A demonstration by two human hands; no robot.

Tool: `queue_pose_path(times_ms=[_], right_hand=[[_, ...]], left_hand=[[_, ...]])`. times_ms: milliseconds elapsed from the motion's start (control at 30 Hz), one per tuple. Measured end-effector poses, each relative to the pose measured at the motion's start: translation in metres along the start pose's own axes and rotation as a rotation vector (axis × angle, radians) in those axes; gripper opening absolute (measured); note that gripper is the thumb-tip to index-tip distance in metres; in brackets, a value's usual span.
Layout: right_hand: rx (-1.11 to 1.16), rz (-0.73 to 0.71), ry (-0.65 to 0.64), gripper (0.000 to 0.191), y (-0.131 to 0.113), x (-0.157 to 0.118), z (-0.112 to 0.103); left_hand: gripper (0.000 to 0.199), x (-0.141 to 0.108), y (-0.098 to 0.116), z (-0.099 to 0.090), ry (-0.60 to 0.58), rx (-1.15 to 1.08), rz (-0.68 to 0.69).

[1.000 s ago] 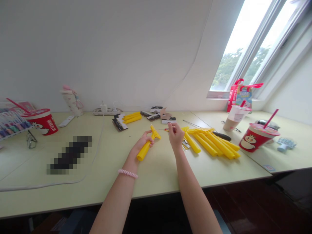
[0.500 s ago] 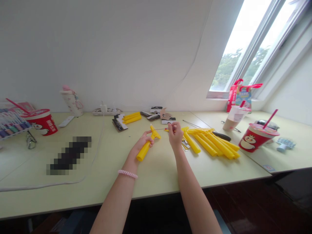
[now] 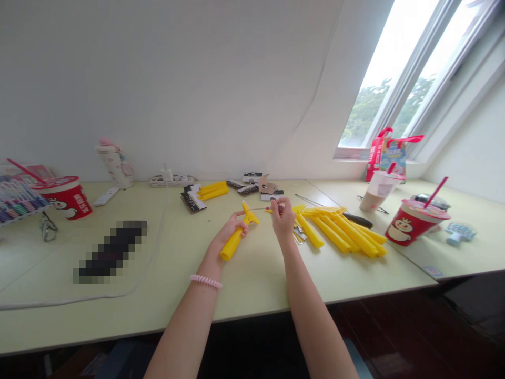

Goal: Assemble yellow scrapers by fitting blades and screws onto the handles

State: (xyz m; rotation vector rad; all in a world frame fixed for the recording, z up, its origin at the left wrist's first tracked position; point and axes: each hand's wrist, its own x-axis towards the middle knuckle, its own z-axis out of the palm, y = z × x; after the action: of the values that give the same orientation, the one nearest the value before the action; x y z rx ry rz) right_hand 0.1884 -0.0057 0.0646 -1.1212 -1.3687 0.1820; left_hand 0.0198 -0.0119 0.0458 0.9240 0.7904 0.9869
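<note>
A yellow T-shaped tool (image 3: 232,243) sits just left of the lower middle of the frame, tilted, its wide tubular end towards the bottom and its head towards the upper right. The left hand (image 3: 231,231) holds it, the grip closed around the handle below the head. The right hand (image 3: 283,218), near the centre, has its grip pinched on a slim tool (image 3: 259,209) whose thin shaft reaches left to the yellow head; whether the tip touches is too small to tell. A pink coil band (image 3: 205,281) circles the left wrist.

Just right of the right hand, small metal pieces (image 3: 300,234) lie on the pale surface (image 3: 252,289), beside a pile of similar yellow tools (image 3: 347,231) fanned towards the lower right. A black handle (image 3: 358,220) shows behind the pile.

Above the hands, brown and black cards (image 3: 267,185) lie near the wall; to their left, more yellow handles (image 3: 213,190) rest against black-and-white packaging (image 3: 193,199).

Further out, right of frame, stand a clear cup (image 3: 373,201), a red cup (image 3: 410,226) with a straw and a blue brush (image 3: 460,233). At the left are a pale bottle (image 3: 115,166), a second red cup (image 3: 73,199), a rack of pens (image 3: 23,202) and a dark pixelated patch (image 3: 112,250).
</note>
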Motion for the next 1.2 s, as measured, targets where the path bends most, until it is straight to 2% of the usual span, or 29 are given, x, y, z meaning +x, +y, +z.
queue_pose_path(times_ms=[133,333,533,867,1200], right_hand=[[-0.024,0.027,-0.031,0.020,0.0010,-0.0009,0.0003],[0.046,0.019,-0.012,0.008,0.0032,0.0002,0.0027],[0.053,-0.059,-0.020,0.018,-0.0005,0.0005,0.0011],[-0.045,0.010,0.023,0.029,0.0019,-0.0006,0.0015],[0.007,-0.071,-0.096,0.023,0.0015,0.0013,0.0024]], left_hand=[[0.064,0.0005,-0.0004,-0.0004,0.012,-0.009,0.004],[0.063,0.0020,-0.0022,-0.0016,-0.007,0.006,0.019],[0.063,0.0014,-0.0021,-0.0010,0.000,0.005,0.014],[0.071,-0.0015,0.0007,0.0031,0.036,-0.025,0.002],[0.080,0.0000,0.0002,0.0003,-0.004,-0.038,0.010]])
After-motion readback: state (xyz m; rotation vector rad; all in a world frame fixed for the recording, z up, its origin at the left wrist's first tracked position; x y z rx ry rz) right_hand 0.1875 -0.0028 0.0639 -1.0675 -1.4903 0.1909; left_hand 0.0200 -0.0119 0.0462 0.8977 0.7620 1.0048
